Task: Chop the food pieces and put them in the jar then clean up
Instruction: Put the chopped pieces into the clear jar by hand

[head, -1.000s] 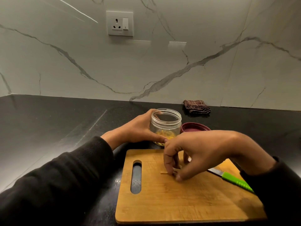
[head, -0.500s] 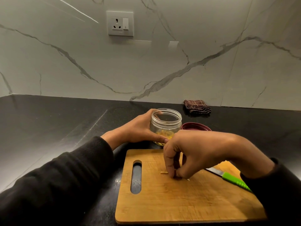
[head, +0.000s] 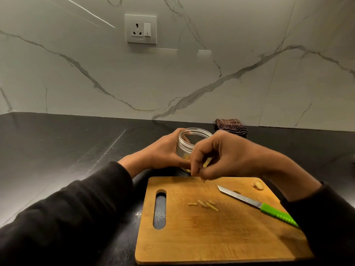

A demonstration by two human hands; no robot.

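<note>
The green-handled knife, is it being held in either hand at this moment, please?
No, the green-handled knife lies free on the wooden chopping board, while the left hand holds the clear glass jar and the right hand pinches food pieces.

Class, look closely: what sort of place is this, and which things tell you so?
Most likely a home kitchen: a dark countertop under a marble-look backsplash with a wall socket, plus a wooden cutting board and knife.
</note>
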